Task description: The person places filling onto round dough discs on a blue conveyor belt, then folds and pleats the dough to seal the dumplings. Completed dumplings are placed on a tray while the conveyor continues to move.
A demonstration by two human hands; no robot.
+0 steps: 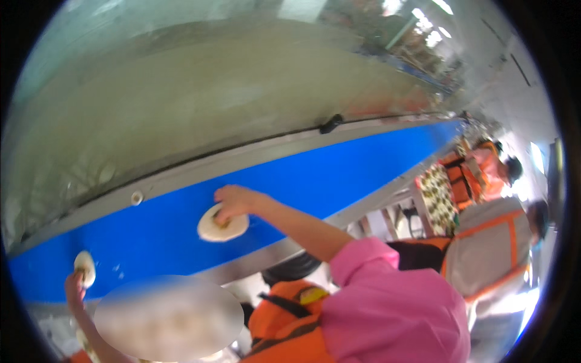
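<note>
A round flat piece of pale dough [212, 232] lies on the blue conveyor belt [357, 163] near the middle. My right hand [235, 202] reaches over it from the right, with the fingertips bent down onto a small clump of brownish-green filling [224, 224] at its centre. At the far left of the belt lies a second dough round [88, 266]. My left hand [75, 288] is at its near edge, its fingers closed together on a small greenish-brown clump; they are small and partly hidden. A blurred oval covers the area beside my left forearm.
A metal rail with a black knob [331, 124] runs along the belt's far side, below a large dull panel. A small pale ring [137, 198] rests by the rail. To the right, co-workers [487, 242] in orange stand near a tray [437, 199] of pale and green pieces.
</note>
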